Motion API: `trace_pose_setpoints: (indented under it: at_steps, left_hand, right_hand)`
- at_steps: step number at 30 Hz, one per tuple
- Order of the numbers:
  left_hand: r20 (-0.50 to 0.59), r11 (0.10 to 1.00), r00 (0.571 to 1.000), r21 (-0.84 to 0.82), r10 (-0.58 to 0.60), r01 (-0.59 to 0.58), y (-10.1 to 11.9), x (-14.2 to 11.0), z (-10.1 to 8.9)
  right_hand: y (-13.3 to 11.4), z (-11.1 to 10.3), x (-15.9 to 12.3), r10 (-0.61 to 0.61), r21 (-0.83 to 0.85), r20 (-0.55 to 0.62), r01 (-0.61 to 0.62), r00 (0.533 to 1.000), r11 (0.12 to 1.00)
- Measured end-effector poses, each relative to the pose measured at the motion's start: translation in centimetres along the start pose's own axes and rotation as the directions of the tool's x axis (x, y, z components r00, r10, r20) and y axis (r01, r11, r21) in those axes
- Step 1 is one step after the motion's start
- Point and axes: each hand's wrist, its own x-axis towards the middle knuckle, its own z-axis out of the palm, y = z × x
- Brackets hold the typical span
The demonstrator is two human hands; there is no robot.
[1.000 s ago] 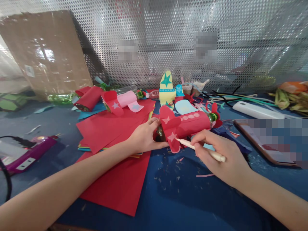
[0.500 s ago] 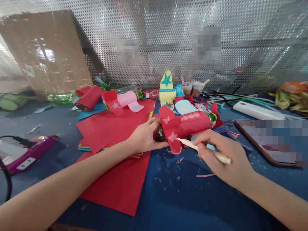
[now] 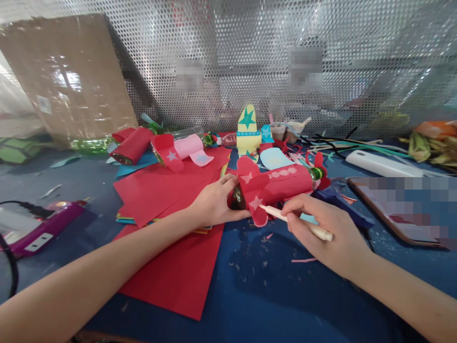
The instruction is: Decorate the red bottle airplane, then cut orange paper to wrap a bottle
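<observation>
A green bottle wrapped in red paper lies on its side, its cap end to the right. Red paper fins at its base carry pale pink stars. My left hand is closed around the bottle's base, thumb below and fingers behind. Pinched in my right hand is a slim cream-coloured stick, perhaps a pen or brush. Its tip touches the lower fin at the edge of the star. Red paper sheets lie under my left forearm.
More paper-wrapped bottles and a yellow paper piece with a star are behind. A phone and a white bar-shaped device lie right. At left are a purple power strip and a cardboard sheet. Perforated metal stands behind.
My right hand has shifted slightly left with the stick, and its tip has moved a little left on the star. The lower fin is bent up slightly. My left hand stays put.
</observation>
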Motion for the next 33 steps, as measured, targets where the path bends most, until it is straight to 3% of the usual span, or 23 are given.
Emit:
trace_pose_setpoints:
  at_steps: [33]
  left_hand:
    - [-0.004,1.000,1.000,-0.009,0.002,-0.002,-0.03,-0.02,0.02]
  right_hand:
    - [0.11,-0.03,-0.07,0.018,-0.014,-0.005,-0.018,1.000,1.000]
